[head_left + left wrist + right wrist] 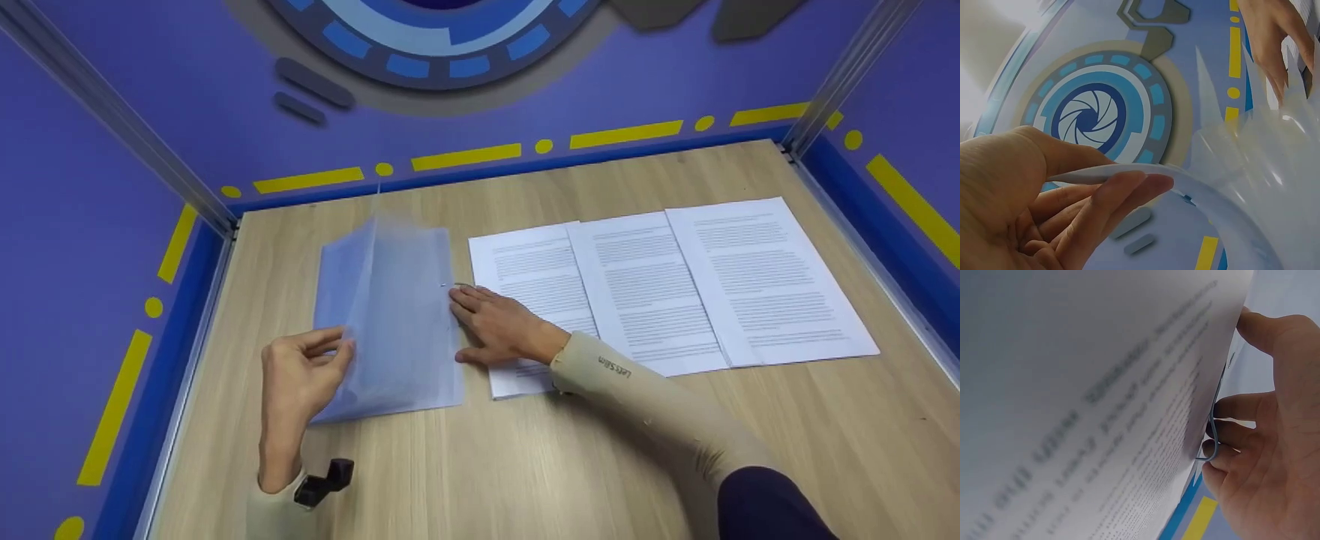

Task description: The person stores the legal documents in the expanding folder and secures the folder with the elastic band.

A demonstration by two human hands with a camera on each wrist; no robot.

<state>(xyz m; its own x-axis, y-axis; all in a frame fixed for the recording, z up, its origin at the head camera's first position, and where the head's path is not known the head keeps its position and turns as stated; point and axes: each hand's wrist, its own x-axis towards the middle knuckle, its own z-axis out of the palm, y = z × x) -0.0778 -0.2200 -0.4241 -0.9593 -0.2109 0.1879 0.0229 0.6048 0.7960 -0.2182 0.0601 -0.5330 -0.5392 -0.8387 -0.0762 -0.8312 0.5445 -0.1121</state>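
On the left of the table lies a bluish translucent plastic folder (336, 281) with clear plastic sleeves (409, 322) inside. My left hand (300, 375) pinches the left edge of some lifted sleeves between thumb and fingers. In the left wrist view these sleeves (1252, 163) bend and fan out to the right. My right hand (506, 322) rests at the folder's right edge, fingers extended and thumb spread. Beside its fingertips a thin curved metal prong (1216, 433) shows in the right wrist view. Part of the nearest printed stack (536, 255) is hidden under this hand.
Two more printed paper stacks, a middle one (649, 281) and a right one (757, 262), overlap along their edges on the wooden table (480, 472). Blue panels (465, 124) with yellow marks enclose the back and sides.
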